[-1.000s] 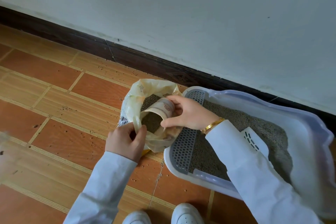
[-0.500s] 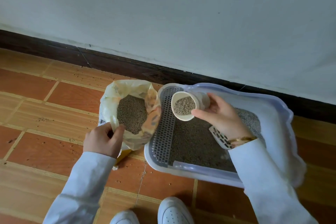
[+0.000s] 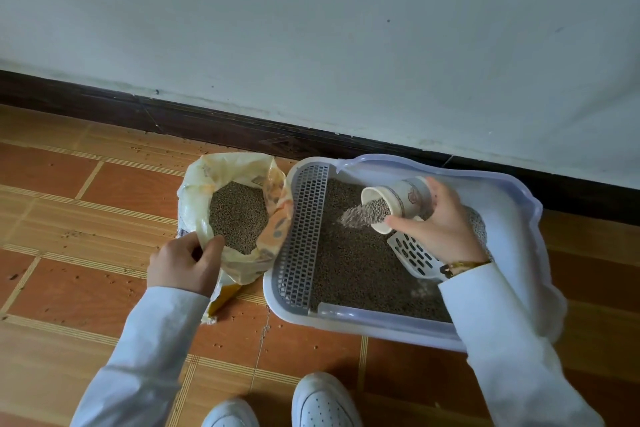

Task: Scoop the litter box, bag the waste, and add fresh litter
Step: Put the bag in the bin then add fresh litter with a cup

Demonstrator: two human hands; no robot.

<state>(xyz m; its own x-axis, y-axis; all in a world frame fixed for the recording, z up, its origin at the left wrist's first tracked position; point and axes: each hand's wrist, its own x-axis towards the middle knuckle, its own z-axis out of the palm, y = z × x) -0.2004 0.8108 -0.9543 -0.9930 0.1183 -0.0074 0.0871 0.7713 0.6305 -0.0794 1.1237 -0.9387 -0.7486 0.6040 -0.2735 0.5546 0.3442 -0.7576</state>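
Observation:
A pale lavender litter box [image 3: 367, 322] sits on the floor by the wall, with a grey perforated grate [image 3: 303, 236] along its left side and grey-brown litter inside. My right hand [image 3: 443, 225] holds a paper cup [image 3: 398, 201] tipped on its side over the box, and litter pours from its mouth. A white slotted scoop [image 3: 414, 255] lies in the box under that hand. Left of the box stands a yellowish litter bag [image 3: 235, 170], open and full of granules. My left hand [image 3: 183, 263] pinches the bag's near rim.
A dark baseboard [image 3: 242, 135] runs under the pale wall right behind the box and bag. Loose granules dot the orange tiled floor [image 3: 86, 288]. My two white shoes [image 3: 322, 399] are at the bottom edge, just in front of the box.
My right hand lifted the filled cup out of the bag, carried it right over the litter box and tipped it; litter now streams out. My left hand stayed on the bag's rim.

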